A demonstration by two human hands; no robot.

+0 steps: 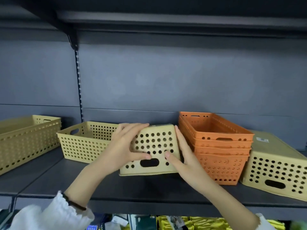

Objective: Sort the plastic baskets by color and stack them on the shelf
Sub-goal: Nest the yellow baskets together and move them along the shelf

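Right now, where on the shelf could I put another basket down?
Bare shelf lies in front of the upright yellow basket, left of the held basket, and along the front edge. The right is crowded: held basket, orange stack and far-right yellow basket sit close together.

Shop — slotted shelving [79, 80], goods [199, 223] below

– Left grip [126, 143]?
– Fingers curled over the top of the upturned basket [156, 138]; thumb on its front; forearm bare, dark band [73, 203] at the wrist.
– Right grip [184, 156]?
– Fingers straight along its side; thumb laid on the front; forearm bare.
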